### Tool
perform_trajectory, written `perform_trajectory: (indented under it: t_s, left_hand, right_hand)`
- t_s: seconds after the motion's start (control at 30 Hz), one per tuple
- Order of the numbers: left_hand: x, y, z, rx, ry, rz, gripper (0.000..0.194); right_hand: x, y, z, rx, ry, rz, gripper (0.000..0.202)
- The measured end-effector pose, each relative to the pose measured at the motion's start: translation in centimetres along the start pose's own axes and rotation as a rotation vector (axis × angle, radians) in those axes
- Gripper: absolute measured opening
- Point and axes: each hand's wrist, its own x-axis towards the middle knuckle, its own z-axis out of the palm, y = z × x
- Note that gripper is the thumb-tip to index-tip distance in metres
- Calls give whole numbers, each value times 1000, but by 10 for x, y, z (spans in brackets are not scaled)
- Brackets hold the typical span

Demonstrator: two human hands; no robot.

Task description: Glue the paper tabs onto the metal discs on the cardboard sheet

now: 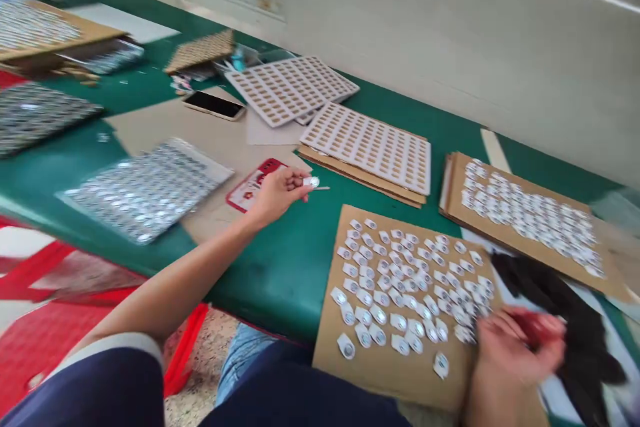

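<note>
We seem mid-handling, our left hand (278, 193) pinching a small white-and-silver tab (313, 181), which next calls for steadiness; whether our blurred right hand (520, 341) pinches anything, we cannot tell.

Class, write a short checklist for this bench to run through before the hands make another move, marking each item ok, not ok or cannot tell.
1. Left hand has a grip on a small white piece: ok, pinched at the fingertips.
2. Right hand holds a piece: cannot tell, the hand is blurred.
3. All pieces on the near cardboard lie apart: not ok, some bunch together near the right hand.
4. Phone is clear of both hands: ok, it lies farther back.
5. Red-edged item is fully in view: not ok, the left hand hides part of it.
</note>
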Motion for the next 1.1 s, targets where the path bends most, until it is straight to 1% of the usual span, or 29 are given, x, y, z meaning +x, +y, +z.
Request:
perform_trajectory:
  t_s: [0.03, 0.07, 0.13, 0.2, 0.27, 0.4, 0.57, 0.73, 0.8, 0.93, 1.0, 1.1]
  left_hand:
    - [-10, -1, 16, -76, -51, -28, 42]
    - [-17, -2, 29, -126, -92, -54, 42]
    - [-28, -4, 48, -165, -147, -121, 42]
    - [-33, -5, 60, -179, -188, -175, 42]
    - [-36, -4, 67, -176, -209, -204, 42]
    - [-42, -6, 71, -102, -210, -201, 41]
    - [-45, -9, 72, -37, -206, -195, 41]
    - [-45, -8, 74, -5, -224, -181, 41]
    - [-46, -7, 75, 8, -228, -173, 41]
    - [-48, -5, 80, 49, -217, -151, 43]
    - [-51, -4, 84, 91, -198, -131, 43]
    - [-56, -4, 88, 193, -154, -83, 42]
  right_hand:
    - [7, 1, -11, 110, -52, 36, 19]
    - [14, 2, -22, 170, -73, 68, 24]
    - [27, 3, -37, 232, -70, 128, 39]
    - [34, 3, -45, 282, -77, 157, 48]
    - [35, 2, -47, 313, -91, 165, 50]
    - [32, 1, -47, 346, -104, 163, 44]
    - [31, 2, -46, 419, -75, 165, 46]
    - [29, -1, -38, 480, -69, 204, 38]
    - [27, -3, -31, 436, -92, 188, 36]
    - [27, -7, -21, 274, -161, 126, 35]
    - [28, -7, -20, 214, -168, 105, 37]
    - [29, -2, -23, 193, -153, 114, 37]
